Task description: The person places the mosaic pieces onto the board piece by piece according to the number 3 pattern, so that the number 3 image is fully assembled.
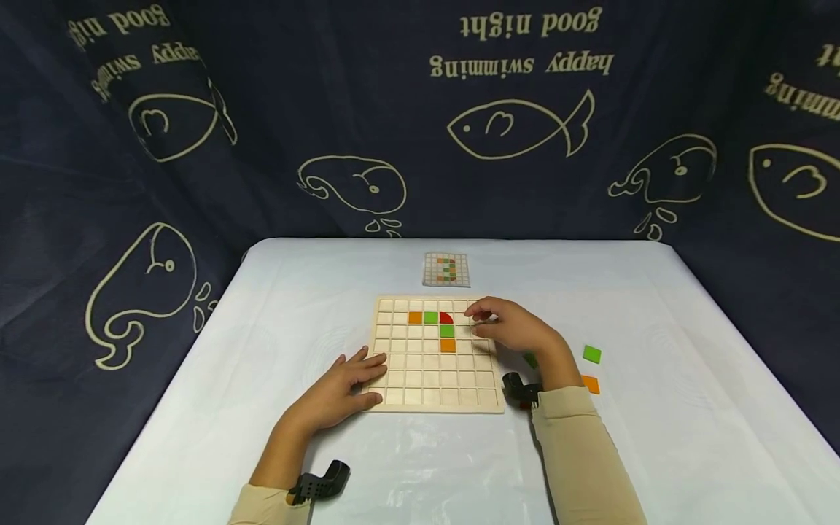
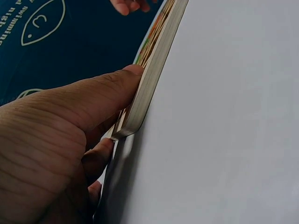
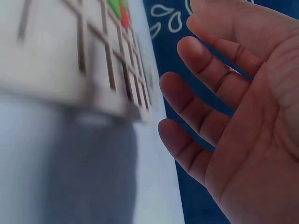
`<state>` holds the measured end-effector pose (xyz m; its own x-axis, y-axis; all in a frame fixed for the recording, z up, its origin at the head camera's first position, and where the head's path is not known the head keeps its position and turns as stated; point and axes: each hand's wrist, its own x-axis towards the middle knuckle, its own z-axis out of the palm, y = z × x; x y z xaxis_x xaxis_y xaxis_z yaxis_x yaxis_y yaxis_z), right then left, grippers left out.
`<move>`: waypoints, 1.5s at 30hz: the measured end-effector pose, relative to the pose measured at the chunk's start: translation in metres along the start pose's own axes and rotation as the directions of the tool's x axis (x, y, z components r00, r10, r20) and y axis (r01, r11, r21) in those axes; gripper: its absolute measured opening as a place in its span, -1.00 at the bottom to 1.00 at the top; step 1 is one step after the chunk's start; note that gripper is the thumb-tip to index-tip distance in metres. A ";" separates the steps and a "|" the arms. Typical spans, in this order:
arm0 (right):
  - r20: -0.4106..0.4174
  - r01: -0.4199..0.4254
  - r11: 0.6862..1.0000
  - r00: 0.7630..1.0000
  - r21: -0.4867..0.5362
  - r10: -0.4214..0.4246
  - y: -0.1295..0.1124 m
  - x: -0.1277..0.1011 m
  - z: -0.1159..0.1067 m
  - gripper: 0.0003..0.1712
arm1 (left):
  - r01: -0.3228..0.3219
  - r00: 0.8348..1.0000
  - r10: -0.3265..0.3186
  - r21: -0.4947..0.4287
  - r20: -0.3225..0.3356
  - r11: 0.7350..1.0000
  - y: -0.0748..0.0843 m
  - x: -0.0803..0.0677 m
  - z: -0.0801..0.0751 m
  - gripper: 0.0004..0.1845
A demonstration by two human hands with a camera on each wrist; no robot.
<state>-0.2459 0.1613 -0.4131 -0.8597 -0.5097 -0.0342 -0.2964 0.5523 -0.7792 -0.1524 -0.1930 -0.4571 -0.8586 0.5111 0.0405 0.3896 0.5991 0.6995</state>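
A pale wooden grid board (image 1: 420, 379) lies mid-table. It carries an orange tile (image 1: 415, 318), a green tile (image 1: 430, 317) and a red quarter-round tile (image 1: 446, 318) in a row. Below the red one sit a second green tile (image 1: 447, 331) and an orange tile (image 1: 448, 345). My left hand (image 1: 370, 375) rests flat on the board's near left corner, its thumb (image 2: 117, 81) against the board's edge (image 2: 156, 56). My right hand (image 1: 479, 317) hovers over the board's far right cells with relaxed fingers (image 3: 201, 70) and holds nothing.
A small pattern card (image 1: 446, 269) lies beyond the board. Loose tiles lie right of my right wrist: a green one (image 1: 592, 354), an orange one (image 1: 590, 384) and another green one (image 1: 530, 359) partly hidden. A dark fish-print curtain (image 1: 420, 109) surrounds the white table (image 1: 656, 437).
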 end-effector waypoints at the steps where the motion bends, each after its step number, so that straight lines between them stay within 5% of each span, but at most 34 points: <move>1: -0.007 -0.004 1.000 1.000 -0.005 0.004 0.003 -0.002 -0.002 -0.64 | -0.002 1.000 0.002 0.003 0.000 1.000 0.001 0.000 0.000 -0.39; 27: -0.038 -0.142 0.988 0.989 -0.067 0.140 0.044 -0.066 -0.036 -0.69 | -0.008 1.000 0.008 0.009 0.005 1.000 0.002 0.001 0.000 -0.40; 45: 0.010 -0.135 0.986 0.991 -0.100 0.137 0.059 -0.077 -0.034 -0.64 | 0.006 1.000 -0.006 0.007 0.004 1.000 0.006 0.000 -0.001 -0.40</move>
<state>-0.2116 0.2553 -0.4358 -0.8881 -0.4356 -0.1468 -0.2175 0.6796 -0.7006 -0.1507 -0.1901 -0.4522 -0.8595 0.5101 0.0334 0.3868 0.6062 0.6950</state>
